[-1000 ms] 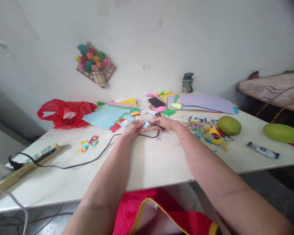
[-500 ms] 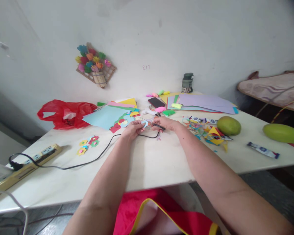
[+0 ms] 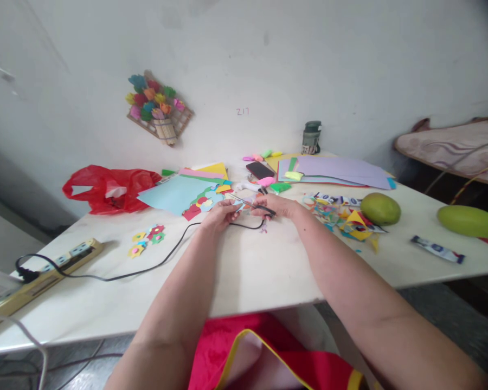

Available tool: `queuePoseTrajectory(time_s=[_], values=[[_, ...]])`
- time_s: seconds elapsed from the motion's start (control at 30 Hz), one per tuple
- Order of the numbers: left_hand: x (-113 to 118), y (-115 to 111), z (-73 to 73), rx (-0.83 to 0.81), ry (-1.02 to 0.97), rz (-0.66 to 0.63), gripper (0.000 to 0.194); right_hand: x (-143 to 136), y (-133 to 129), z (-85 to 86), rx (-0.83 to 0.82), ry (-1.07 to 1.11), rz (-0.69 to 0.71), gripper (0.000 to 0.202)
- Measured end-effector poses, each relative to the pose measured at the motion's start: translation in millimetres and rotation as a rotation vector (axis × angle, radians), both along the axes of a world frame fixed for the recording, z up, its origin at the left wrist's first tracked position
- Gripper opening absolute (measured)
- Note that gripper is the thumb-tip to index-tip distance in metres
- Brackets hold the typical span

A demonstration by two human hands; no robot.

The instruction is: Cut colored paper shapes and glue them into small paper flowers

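Observation:
Between the fingers of my left hand (image 3: 223, 212) is a small piece of light blue paper (image 3: 238, 207). My right hand (image 3: 277, 204) grips a pair of scissors (image 3: 263, 208) by the dark handles, with the blades pointing left at the paper. Just behind my hands lie colourful paper cut-outs (image 3: 205, 202) and a sheet of light blue paper (image 3: 174, 193). Several small paper flowers (image 3: 155, 233) rest on the table to the left. The exact edge of the held paper is too small to make out.
A black cable (image 3: 166, 260) runs from the power strip (image 3: 71, 257) to near my hands. Paper scraps (image 3: 329, 214), a green mango (image 3: 380, 209) and a glue tube (image 3: 437, 249) lie on the right. A red plastic bag (image 3: 97, 189) and a phone (image 3: 260, 170) sit farther back.
The scissor blades look more spread than before and the blue paper has turned slightly in my left fingers. Both arms stay almost where they were.

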State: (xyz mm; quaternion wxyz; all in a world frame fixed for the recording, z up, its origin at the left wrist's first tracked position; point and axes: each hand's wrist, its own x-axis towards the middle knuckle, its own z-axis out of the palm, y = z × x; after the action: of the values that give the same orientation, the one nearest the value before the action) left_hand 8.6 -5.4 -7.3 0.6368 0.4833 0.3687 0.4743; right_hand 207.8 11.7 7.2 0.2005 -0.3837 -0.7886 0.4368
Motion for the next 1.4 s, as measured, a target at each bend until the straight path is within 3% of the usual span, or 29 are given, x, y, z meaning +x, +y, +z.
queuePoseTrajectory(time_s=[0.43,0.73,1.03,1.4], values=[[0.0,-2.0,2.0,-0.023,-0.015,-0.005,0.026,-0.1,-2.1,4.5,-0.060,0.048,0.063,0.029],[-1.1,-1.5,1.8,-0.029,-0.011,-0.015,0.025,2.4,8.4,-6.7,-0.011,0.042,0.091,0.032],[-1.3,-1.8,2.3,-0.035,-0.021,-0.021,0.026,-0.3,0.2,3.3,-0.053,0.044,0.091,0.030],[-0.5,-3.0,4.2,-0.050,-0.022,-0.017,0.027,2.9,10.3,-8.9,0.017,0.027,0.120,0.033]])
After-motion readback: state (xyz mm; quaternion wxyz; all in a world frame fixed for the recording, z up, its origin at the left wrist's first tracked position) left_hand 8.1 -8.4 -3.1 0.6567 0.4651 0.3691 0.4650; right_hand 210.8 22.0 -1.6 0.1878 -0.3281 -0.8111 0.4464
